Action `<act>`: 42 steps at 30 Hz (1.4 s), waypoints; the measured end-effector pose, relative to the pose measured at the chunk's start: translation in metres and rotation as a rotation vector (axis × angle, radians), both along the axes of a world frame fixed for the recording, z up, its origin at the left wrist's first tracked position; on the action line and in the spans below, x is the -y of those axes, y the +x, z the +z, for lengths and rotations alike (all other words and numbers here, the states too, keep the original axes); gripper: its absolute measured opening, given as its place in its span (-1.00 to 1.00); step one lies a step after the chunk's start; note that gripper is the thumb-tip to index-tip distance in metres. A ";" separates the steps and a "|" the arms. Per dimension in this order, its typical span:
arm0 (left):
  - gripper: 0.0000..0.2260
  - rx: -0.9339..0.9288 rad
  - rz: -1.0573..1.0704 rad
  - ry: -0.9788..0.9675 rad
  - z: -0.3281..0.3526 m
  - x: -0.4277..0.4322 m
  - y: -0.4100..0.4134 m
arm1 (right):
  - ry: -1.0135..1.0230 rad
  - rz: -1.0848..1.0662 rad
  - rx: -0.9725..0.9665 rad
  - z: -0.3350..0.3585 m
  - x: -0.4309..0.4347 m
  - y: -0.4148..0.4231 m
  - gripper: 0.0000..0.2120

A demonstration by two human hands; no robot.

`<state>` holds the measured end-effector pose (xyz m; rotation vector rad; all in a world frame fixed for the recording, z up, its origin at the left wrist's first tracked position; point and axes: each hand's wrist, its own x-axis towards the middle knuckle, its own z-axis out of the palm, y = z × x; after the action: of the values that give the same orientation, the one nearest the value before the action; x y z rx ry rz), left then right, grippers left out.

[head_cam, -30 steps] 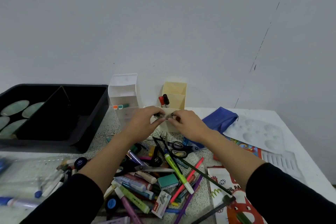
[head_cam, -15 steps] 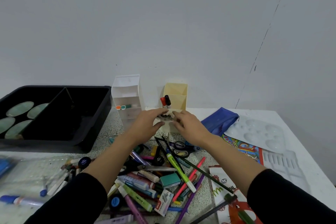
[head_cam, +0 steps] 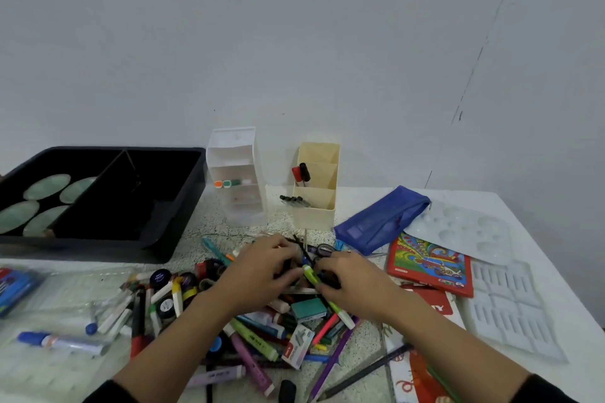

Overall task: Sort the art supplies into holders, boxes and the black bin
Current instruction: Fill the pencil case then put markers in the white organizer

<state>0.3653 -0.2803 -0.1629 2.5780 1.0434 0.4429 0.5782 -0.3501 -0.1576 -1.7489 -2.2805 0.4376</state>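
You can read very little here. The red pack below the red book shows a yellow letter that looks like a Y; the rest of the word is hidden. The small white box has a red mark with letters too small to read. The green pen and the purple pen have dark print, but it is blurred.

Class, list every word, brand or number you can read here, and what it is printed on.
"Y": a pale letter on the red packet; the rest of the word is unreadable.
small box: print too blurred to read.
green marker: print too small to read.
red booklet: no legible text.
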 end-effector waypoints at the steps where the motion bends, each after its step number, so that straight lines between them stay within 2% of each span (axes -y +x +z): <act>1: -0.79 -0.055 -0.004 0.024 -0.003 0.002 0.002 | 0.007 -0.007 0.006 -0.004 0.002 0.000 -0.83; 4: -0.77 -0.114 0.033 0.008 -0.006 0.008 0.004 | -0.038 -0.022 0.035 -0.010 0.006 -0.001 -0.84; 9: -0.80 -0.040 0.046 -0.032 -0.009 0.017 -0.011 | -0.007 -0.086 0.018 -0.016 0.005 -0.008 -0.79; 14: -0.83 0.145 0.128 -0.070 -0.009 0.014 -0.052 | 0.050 -0.224 -0.145 -0.005 -0.004 -0.019 -0.87; 16: -0.88 0.166 0.173 -0.094 -0.005 0.014 -0.072 | 0.053 -0.219 -0.215 0.001 -0.009 -0.025 -0.80; 19: -0.94 0.075 0.124 -0.097 -0.003 0.016 -0.096 | 0.016 -0.176 -0.351 0.006 -0.014 -0.036 -0.78; 21: -0.82 0.012 0.056 -0.130 -0.002 0.022 -0.106 | -0.004 -0.142 -0.411 0.007 -0.016 -0.045 -0.80; 23: -0.73 -0.047 0.012 -0.132 -0.003 0.028 -0.111 | -0.002 -0.110 -0.423 0.006 -0.018 -0.055 -0.79; 26: -0.64 -0.119 -0.037 0.025 -0.010 0.035 -0.111 | -0.017 -0.089 -0.418 0.000 -0.020 -0.069 -0.80; 31: -0.64 -0.189 -0.168 0.123 -0.017 0.030 -0.093 | -0.013 -0.131 -0.384 -0.005 -0.021 -0.082 -0.80; 37: -0.83 -0.057 -0.297 0.116 -0.020 0.012 -0.090 | 0.037 -0.220 -0.518 0.006 -0.029 -0.092 -0.84; 40: -0.86 0.151 -0.277 -0.070 -0.010 0.004 -0.096 | 0.068 -0.252 -0.596 0.014 -0.036 -0.096 -0.84; 42: -0.85 0.376 -0.184 -0.230 0.004 -0.001 -0.100 | 0.117 -0.277 -0.651 0.022 -0.042 -0.100 -0.83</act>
<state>0.2652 -0.2790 -0.1593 2.2456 0.6765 0.6825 0.4781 -0.3084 -0.1353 -1.5365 -1.5586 0.6792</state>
